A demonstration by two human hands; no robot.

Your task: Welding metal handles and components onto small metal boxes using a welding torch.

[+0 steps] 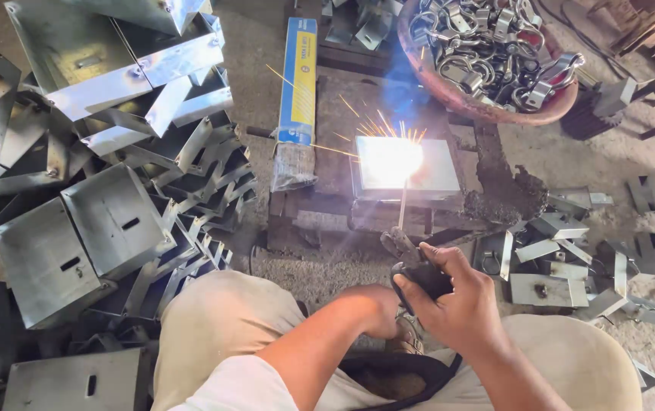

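The scene is a dusty concrete workshop floor, seen from above, with metal parts lying on all sides. In the middle lies a flat square steel plate on a low dark block. On the left part of this plate burns a very bright welding arc, and thin sparks fly from it to the left and far side, with bluish smoke above. A thin welding rod goes from the arc toward the near side, into a dark electrode holder. The right hand has its fingers closed around this holder. The left hand is just beside it on the left, bent at the wrist; its fingers are hidden, so I cannot tell if they hold something. A black cable hangs near, between the knees in beige trousers.

Left of the plate stands a long blue and yellow box. Further left is a big pile of folded galvanized sheet-metal brackets. At the far right, a reddish round basin is full of metal shackles. At the right, small steel pieces lie scattered on the floor.
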